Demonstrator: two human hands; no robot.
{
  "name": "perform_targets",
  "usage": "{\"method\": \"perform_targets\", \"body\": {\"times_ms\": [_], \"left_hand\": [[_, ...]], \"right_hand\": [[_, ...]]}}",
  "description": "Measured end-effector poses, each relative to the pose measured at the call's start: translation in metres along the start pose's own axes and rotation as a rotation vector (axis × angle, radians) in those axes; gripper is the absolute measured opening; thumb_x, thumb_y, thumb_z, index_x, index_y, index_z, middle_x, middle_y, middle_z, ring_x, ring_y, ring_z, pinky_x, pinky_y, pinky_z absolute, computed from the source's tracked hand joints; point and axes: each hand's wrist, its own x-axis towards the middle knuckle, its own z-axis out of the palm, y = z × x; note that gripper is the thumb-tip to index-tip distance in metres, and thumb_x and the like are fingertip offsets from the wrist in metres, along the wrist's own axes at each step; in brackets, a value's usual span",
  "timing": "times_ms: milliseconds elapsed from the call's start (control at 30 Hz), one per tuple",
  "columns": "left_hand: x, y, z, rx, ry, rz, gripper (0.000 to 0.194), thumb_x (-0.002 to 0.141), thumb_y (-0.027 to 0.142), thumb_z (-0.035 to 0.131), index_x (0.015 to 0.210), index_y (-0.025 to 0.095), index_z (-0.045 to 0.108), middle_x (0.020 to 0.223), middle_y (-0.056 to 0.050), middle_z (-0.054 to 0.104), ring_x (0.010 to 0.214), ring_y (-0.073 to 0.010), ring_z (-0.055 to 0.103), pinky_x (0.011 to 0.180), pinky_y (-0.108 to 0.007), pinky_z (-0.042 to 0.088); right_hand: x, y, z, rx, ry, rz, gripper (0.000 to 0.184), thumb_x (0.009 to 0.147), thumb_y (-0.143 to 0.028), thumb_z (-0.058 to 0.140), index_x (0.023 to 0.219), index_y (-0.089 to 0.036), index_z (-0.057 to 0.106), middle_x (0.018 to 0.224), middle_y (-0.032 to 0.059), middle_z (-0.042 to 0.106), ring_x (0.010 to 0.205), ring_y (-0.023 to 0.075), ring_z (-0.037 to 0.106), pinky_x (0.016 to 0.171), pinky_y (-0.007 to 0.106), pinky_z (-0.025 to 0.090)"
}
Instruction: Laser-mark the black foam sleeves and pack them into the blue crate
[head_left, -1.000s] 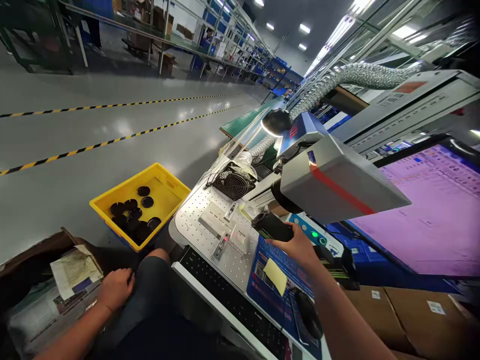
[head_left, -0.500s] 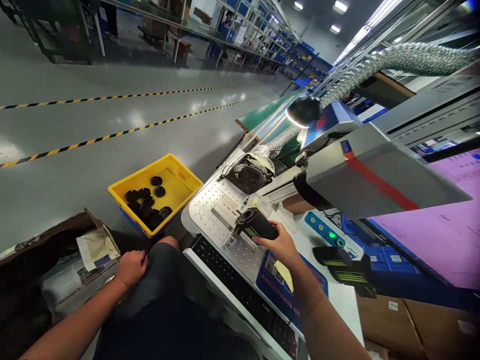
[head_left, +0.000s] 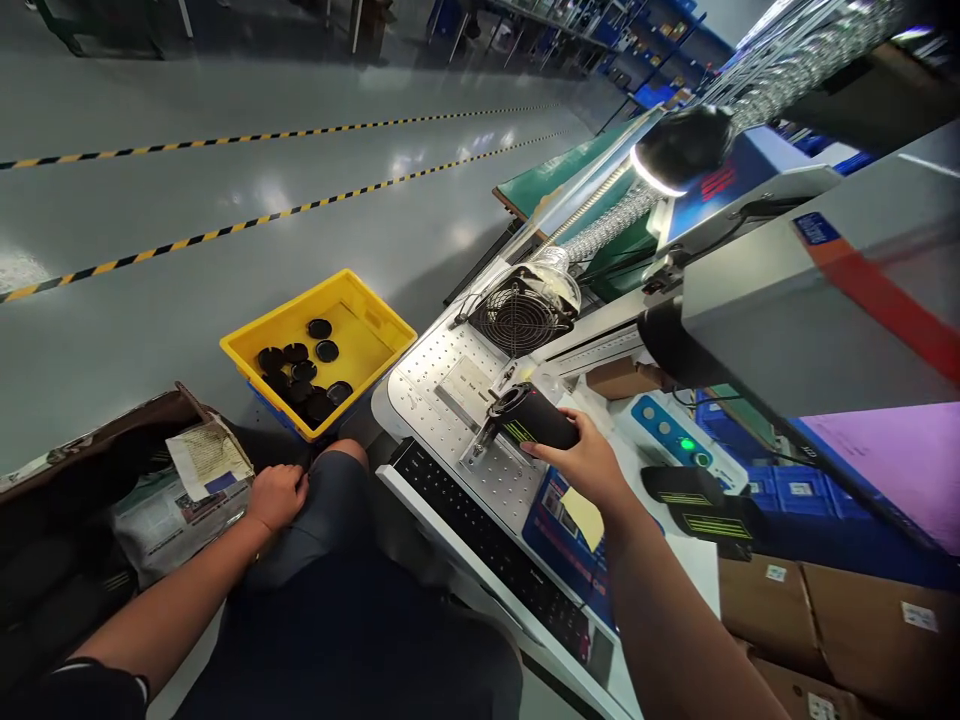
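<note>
A white workbench (head_left: 694,570) carries a perforated metal plate (head_left: 516,492), a blue mat (head_left: 564,558), a lit control box (head_left: 660,428) and green-striped black cylinders (head_left: 681,486).

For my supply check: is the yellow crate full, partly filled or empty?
Partly filled: round black pieces lie in the yellow crate; bare bottom shows.
</note>
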Motion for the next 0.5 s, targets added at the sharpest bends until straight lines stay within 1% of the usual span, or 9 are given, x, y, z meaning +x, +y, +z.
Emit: {"method": "perform_targets", "body": {"times_ms": [133, 333, 400, 500], "left_hand": [[0.001, 0.001, -0.001, -0.003, -0.007, -0.003, 0.039, 0.097, 0.034, 0.040, 0.082, 0.015, 0.070, 0.080, -0.013, 0.072, 0.081, -0.0274, 0.066, 0.073, -0.037, 0.041], [0.002, 0.002, 0.001, -0.003, -0.021, 0.004, 0.040, 0.098, 0.035, 0.039, 0.083, 0.014, 0.070, 0.082, -0.014, 0.072, 0.083, -0.0278, 0.067, 0.074, -0.038, 0.041], [0.002, 0.002, 0.003, -0.006, -0.023, 0.004, 0.039, 0.098, 0.035, 0.039, 0.083, 0.014, 0.070, 0.083, -0.014, 0.073, 0.083, -0.0277, 0.067, 0.075, -0.038, 0.041], [0.003, 0.001, 0.003, -0.009, -0.022, 0.000, 0.039, 0.098, 0.035, 0.039, 0.083, 0.014, 0.070, 0.083, -0.014, 0.073, 0.083, -0.0282, 0.067, 0.074, -0.039, 0.042]], "right_hand": [[-0.002, -0.006, -0.002, -0.018, 0.020, -0.024, 0.083, 0.058, -0.057, 0.083, 0.130, -0.026, 0.056, 0.118, 0.0094, 0.068, 0.103, 0.0317, 0.065, 0.087, 0.042, 0.051], [-0.003, -0.012, -0.004, -0.025, -0.006, -0.104, 0.087, 0.060, -0.053, 0.081, 0.140, -0.027, 0.057, 0.129, 0.0080, 0.066, 0.117, 0.0342, 0.061, 0.101, 0.045, 0.046], [-0.002, -0.016, -0.007, -0.028, -0.025, -0.091, 0.088, 0.059, -0.050, 0.082, 0.141, -0.027, 0.057, 0.127, 0.0069, 0.068, 0.117, 0.0344, 0.061, 0.101, 0.045, 0.046], [-0.001, -0.020, -0.011, -0.021, -0.041, -0.069, 0.087, 0.058, -0.047, 0.083, 0.140, -0.027, 0.060, 0.118, 0.0052, 0.071, 0.110, 0.0342, 0.064, 0.096, 0.044, 0.049]]}}
